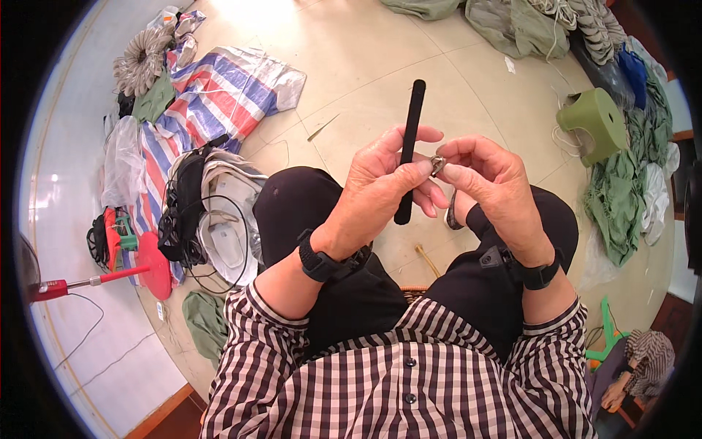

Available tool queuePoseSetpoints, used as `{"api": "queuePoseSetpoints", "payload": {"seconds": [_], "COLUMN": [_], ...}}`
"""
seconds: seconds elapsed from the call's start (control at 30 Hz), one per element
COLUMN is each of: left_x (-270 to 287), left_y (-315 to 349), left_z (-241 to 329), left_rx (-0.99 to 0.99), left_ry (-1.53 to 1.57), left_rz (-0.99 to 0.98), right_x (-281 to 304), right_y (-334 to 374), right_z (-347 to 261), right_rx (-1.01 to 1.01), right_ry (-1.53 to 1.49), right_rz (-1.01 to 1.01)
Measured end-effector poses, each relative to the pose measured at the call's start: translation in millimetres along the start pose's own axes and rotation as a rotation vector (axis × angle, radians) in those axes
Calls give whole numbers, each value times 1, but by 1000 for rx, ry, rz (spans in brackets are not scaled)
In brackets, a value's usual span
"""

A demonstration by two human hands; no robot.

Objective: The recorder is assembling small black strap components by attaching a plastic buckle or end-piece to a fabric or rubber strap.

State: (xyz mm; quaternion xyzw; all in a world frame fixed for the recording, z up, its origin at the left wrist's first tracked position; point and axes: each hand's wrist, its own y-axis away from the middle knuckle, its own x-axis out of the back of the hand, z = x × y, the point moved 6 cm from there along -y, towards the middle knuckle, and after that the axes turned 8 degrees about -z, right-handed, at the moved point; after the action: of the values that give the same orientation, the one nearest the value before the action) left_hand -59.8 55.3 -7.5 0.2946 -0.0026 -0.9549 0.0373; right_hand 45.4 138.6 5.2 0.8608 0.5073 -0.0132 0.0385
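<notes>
A slim black rod (414,104) stands nearly upright in my left hand (384,175), lodged between thumb and fingers. The tips of that hand's thumb and finger also touch a small shiny metal piece (437,165), whose exact kind I cannot make out. From the other side, my right hand (491,172) pinches the same piece between thumb and forefinger. Both hands meet in front of my knees, above the tiled floor (358,95). Fingers cover part of the metal piece and the rod's middle.
To the left lie a striped woven plastic sheet (227,88), a bag with black cords (227,234) and a red disc (155,265). A green stool (596,124) and green cloth (621,197) are at right. Another person (643,366) sits at lower right.
</notes>
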Motion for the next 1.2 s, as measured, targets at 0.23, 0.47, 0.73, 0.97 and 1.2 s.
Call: {"api": "queuePoseSetpoints", "payload": {"seconds": [0.23, 0.47, 0.73, 0.97, 1.2], "left_x": [-6, -12, 7, 23, 32], "left_y": [-1, -1, -1, 1, 0], "left_z": [3, -6, -5, 1, 13], "left_rx": [-2, 70, 59, -86, -183], "left_ry": [-65, 100, 186, 294, 259], "left_rz": [-30, -116, 48, 242, 234], "right_x": [-3, -8, 12, -5, -19], "right_y": [3, 5, 2, 3, 6], "right_z": [-5, -5, 1, 6, 7], "right_rx": [50, -10, -26, -177, -198], "right_ry": [120, -152, -186, -176, -234], "right_rz": [-21, 11, 137, -52, -151]}}
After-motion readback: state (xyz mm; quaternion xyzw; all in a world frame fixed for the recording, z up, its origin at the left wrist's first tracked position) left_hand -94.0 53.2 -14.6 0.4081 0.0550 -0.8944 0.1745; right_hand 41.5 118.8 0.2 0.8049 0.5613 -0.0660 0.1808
